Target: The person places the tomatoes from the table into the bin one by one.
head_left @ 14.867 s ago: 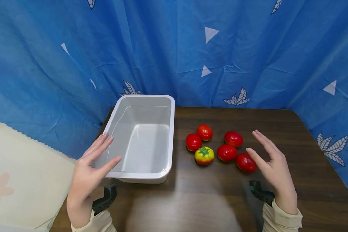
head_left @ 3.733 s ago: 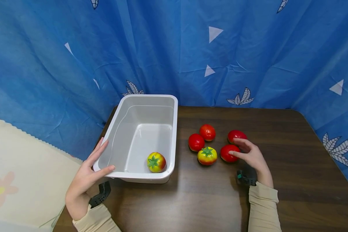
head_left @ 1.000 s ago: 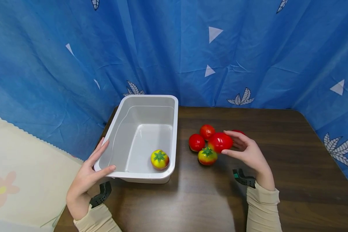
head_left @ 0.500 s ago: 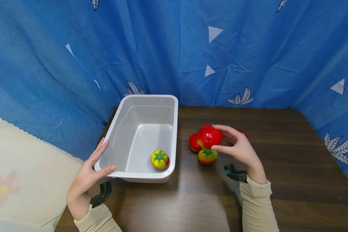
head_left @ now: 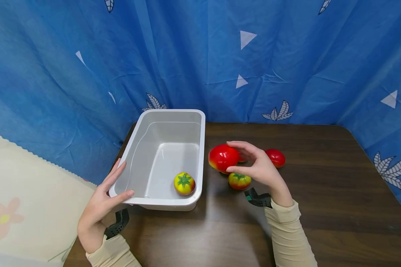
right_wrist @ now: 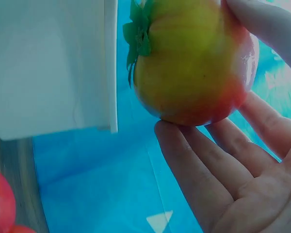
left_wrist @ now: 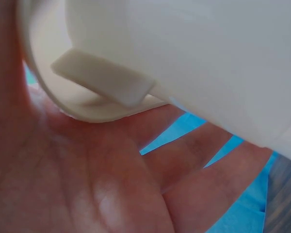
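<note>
My right hand [head_left: 262, 170] pinches a glossy red toy tomato [head_left: 222, 157] between thumb and fingertips, raised above the table just right of the bin. In the right wrist view the tomato [right_wrist: 194, 63] shows its yellow-green top and green leaves facing the bin wall [right_wrist: 53, 68]. My left hand [head_left: 95, 211] holds the near left corner of the white plastic bin [head_left: 203, 148], thumb over the front rim and fingers along the left side. From the left wrist, the fingers [left_wrist: 184, 150] lie under the bin's rim. Inside the bin, a yellow-red toy tomato [head_left: 184, 183] sits near the front right corner.
On the brown table [head_left: 320, 193], a yellow-red tomato [head_left: 239, 181] stands below the right hand and a red tomato [head_left: 276, 158] lies beyond it. Others are mostly hidden behind the held tomato. A blue curtain [head_left: 270, 66] hangs behind, and pale cloth [head_left: 30, 200] covers the left.
Over the last second my right hand has carried the red tomato left, from above the group to near the bin's right rim. My left hand and the bin have stayed put.
</note>
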### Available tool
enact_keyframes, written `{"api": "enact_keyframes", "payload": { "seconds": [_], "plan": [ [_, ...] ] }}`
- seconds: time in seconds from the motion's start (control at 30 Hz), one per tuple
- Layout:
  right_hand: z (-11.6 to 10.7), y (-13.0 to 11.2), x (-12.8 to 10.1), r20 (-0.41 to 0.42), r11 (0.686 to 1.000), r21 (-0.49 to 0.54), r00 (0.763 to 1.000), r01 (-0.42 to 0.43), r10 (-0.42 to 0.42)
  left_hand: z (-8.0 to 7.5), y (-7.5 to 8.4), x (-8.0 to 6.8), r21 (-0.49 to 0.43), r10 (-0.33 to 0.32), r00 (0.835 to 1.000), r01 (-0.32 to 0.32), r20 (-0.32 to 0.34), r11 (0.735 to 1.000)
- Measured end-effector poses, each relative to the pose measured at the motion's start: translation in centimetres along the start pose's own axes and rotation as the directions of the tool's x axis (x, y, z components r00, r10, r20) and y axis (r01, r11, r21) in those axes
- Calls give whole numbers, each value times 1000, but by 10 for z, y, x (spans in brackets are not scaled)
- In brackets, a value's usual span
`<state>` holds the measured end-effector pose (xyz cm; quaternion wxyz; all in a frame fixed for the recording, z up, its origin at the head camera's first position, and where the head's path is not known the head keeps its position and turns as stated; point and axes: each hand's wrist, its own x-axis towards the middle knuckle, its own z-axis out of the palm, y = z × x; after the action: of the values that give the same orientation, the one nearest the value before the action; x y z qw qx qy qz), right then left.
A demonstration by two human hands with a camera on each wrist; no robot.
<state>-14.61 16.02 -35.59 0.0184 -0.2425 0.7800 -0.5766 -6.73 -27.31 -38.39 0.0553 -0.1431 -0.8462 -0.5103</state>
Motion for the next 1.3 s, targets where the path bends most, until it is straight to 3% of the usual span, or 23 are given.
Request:
{"api": "enact_keyframes", "payload": {
  "seconds": [0.67, 1.0, 1.3],
  "plan": [
    [41, -24, 19, 74, 998, 34, 996, 47, -49, 1, -2, -1, 11, 15, 1000, -15, -3, 1000],
    [57, -27, 27, 103, 993, 39, 988, 107, -111, 0, -3, -1, 13, 12, 1000, -12, 1, 1000],
    [69, -29, 32, 140, 991, 76, 983, 112, -122, 0, 1, 0, 5, 5, 1000, -5, -1, 1000]
  ]
}}
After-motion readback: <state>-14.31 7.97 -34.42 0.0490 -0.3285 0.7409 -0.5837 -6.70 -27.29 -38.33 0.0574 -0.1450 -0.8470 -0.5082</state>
